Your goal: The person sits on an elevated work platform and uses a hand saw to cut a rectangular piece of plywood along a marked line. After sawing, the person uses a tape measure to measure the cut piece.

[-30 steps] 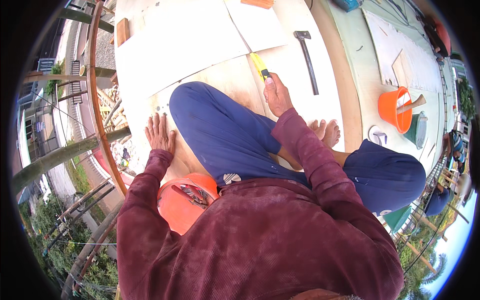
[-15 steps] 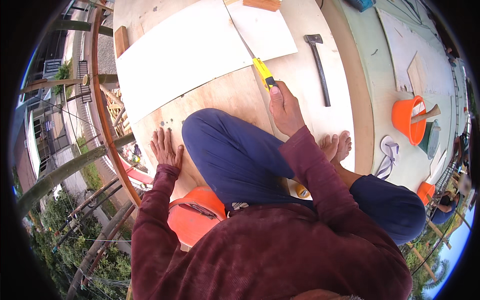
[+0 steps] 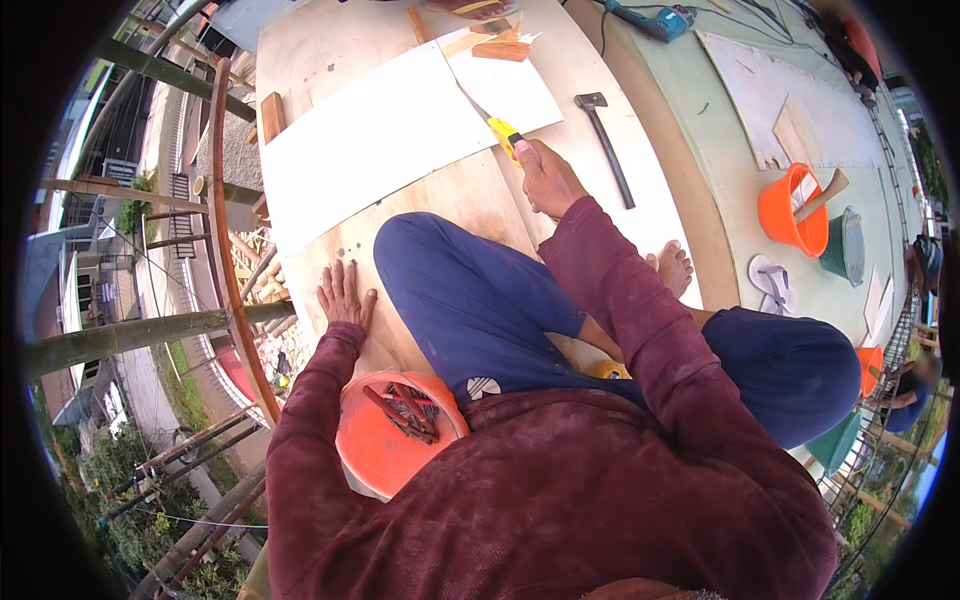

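My right hand (image 3: 550, 180) grips the yellow-and-black handle of a handsaw (image 3: 504, 136), its fingers wrapped round it. The thin blade points away from me along a slit in a white-faced board (image 3: 380, 140). To the right of the slit lies a narrower white section (image 3: 510, 95) of board. My left hand (image 3: 346, 295) rests flat on the bare plywood (image 3: 440, 200) near the left edge, fingers spread, holding nothing. A black hammer-like tool (image 3: 608, 150) lies to the right of the saw.
Beside my left forearm sits an orange container (image 3: 370, 450) with red-handled tools in it. Wood offcuts (image 3: 500, 48) and another person's foot (image 3: 480, 8) are at the far end. Rightward are a teal drill (image 3: 655, 22), an orange bucket (image 3: 775, 220) and a flip-flop (image 3: 770, 285). A drop lies beyond the left rail (image 3: 222, 230).
My right hand and the saw have drawn back toward me, slightly left in view. My left hand stays flat on the plywood. The view has shifted, showing more of the far end.
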### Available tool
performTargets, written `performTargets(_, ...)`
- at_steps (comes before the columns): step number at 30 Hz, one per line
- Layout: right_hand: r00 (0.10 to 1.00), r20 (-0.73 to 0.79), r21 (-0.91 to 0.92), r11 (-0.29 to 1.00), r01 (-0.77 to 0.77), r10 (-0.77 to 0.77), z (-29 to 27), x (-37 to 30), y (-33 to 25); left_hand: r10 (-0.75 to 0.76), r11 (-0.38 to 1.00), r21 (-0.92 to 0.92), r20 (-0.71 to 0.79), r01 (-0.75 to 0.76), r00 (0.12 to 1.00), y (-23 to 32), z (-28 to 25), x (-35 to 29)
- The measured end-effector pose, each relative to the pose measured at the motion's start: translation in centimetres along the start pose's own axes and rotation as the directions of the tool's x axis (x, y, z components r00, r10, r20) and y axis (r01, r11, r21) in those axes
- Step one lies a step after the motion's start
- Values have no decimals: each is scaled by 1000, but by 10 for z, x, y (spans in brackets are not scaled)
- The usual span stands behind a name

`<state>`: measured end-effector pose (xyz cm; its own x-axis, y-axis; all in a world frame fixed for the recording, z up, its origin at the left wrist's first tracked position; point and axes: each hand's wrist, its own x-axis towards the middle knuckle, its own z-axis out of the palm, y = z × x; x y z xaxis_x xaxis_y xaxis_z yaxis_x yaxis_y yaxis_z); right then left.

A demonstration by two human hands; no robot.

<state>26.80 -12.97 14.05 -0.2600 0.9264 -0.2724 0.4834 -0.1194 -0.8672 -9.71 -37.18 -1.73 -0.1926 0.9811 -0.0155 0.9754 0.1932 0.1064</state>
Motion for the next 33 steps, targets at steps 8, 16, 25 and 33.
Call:
performTargets(8,997,76,287,958,-11,-11,14,-13,8,-68,805,-586,60,90,996,-7,-45,101)
performTargets(16,996,0,56,995,-88,88,0,-2,-9,380,450,-737,-353,-504,855,250,-135,202)
performTargets(25,996,-43,93,993,78,-74,16,-63,22,255,449,-711,-478,-541,840,295,-88,158)
performTargets(33,958,-169,-16,973,231,-231,19,19,29,245,426,-783,-382,-453,891,293,-68,247)
